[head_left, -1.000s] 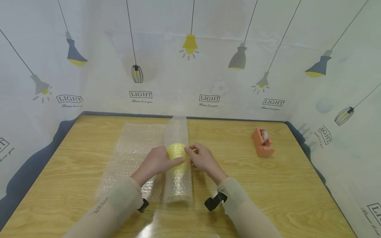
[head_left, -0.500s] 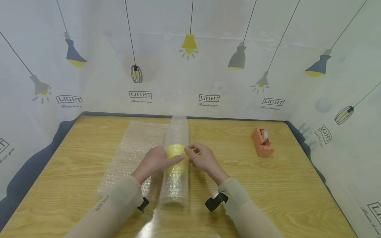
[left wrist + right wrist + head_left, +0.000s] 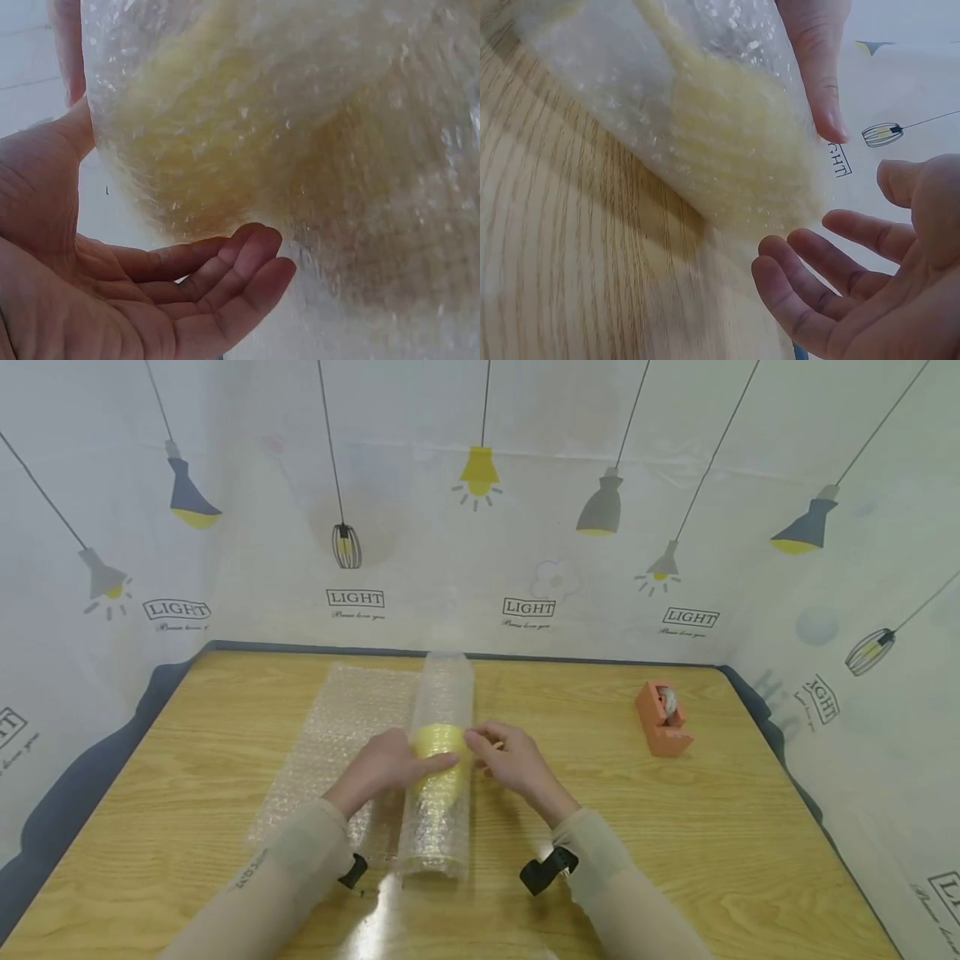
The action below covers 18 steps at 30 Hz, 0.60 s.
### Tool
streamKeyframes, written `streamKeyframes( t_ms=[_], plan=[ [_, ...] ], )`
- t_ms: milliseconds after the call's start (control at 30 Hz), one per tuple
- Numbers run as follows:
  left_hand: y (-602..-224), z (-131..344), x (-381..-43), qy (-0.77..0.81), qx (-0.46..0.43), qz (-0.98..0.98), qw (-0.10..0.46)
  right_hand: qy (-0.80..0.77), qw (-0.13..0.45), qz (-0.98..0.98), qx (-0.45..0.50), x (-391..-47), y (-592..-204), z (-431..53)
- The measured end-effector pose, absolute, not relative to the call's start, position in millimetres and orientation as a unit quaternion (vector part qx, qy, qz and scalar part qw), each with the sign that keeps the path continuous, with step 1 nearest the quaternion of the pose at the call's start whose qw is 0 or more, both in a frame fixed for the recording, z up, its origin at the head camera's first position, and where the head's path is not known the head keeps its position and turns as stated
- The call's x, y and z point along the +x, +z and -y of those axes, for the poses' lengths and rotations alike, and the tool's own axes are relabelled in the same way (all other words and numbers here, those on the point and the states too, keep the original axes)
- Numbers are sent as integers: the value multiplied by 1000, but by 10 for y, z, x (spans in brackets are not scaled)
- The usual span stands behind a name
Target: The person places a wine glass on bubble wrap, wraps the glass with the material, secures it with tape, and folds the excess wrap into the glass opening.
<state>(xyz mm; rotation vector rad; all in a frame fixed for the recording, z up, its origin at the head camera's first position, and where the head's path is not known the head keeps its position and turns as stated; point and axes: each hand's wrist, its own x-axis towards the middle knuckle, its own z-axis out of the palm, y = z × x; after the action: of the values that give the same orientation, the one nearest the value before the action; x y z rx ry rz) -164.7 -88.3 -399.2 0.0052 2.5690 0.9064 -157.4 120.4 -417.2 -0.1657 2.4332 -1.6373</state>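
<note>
A roll of bubble wrap (image 3: 442, 693) lies lengthwise at the table's middle. Through its layers shows a yellow, ribbed thing (image 3: 735, 142) with a narrow stem, shaped like a goblet, its outline blurred by the wrap. My left hand (image 3: 386, 764) holds the roll from the left, thumb across the top and fingers curled along its lower side in the left wrist view. At the roll's right side, my right hand (image 3: 513, 764) has loosely bent fingers, the fingertips (image 3: 772, 251) right at the wrap and the thumb apart from it.
The flat part of the bubble wrap sheet (image 3: 330, 735) spreads left of the roll on the wooden table (image 3: 675, 843). An orange tape dispenser (image 3: 662, 718) with a roll of tape stands at the back right. Lamp-printed cloth (image 3: 420, 527) surrounds the table's back and sides.
The roll has shifted slightly left over the flat sheet. My left hand has moved left with it, while my right hand stays in nearly the same place at its right side.
</note>
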Motion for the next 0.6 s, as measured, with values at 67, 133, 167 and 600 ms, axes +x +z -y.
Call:
streamKeyframes(
  t_ms=[67, 133, 167, 600],
  plan=[
    [-4006, 912, -1650, 334, -3, -919, 209, -557, 103, -823, -53, -1575, -4177, -1215],
    [-4019, 942, -1652, 347, -9, -913, 214, -551, 105, -826, -49, -1576, -4182, -1227],
    [-4026, 957, -1655, 351, -9, -911, 217, -547, 106, -829, -49, -1575, -4186, -1233],
    [-4082, 1136, -1703, 354, -9, -899, 256, -550, 137, -821, -66, -1602, -4330, -1205]
  ],
)
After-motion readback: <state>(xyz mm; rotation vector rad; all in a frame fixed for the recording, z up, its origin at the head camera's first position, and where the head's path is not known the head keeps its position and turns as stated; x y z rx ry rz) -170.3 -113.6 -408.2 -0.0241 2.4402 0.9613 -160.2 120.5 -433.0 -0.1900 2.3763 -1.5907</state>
